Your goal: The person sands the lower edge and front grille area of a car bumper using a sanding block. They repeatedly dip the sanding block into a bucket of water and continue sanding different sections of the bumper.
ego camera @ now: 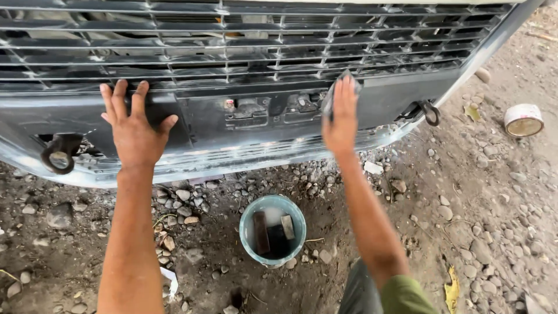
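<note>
Pressing dark pad [340, 87], wet grey bumper [232, 125]

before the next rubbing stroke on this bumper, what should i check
1. Right hand presses the dark sanding sheet flat on the bumper: ok.
2. Left hand braced open on the bumper, holding nothing: ok.
3. Teal bucket stands upright on the ground below, between the arms: ok.
4. Spare blocks sit in the bucket's water: ok.
5. Sheet wet enough: cannot tell.
6. Tape roll lies apart from the work, on the gravel: ok.
</note>
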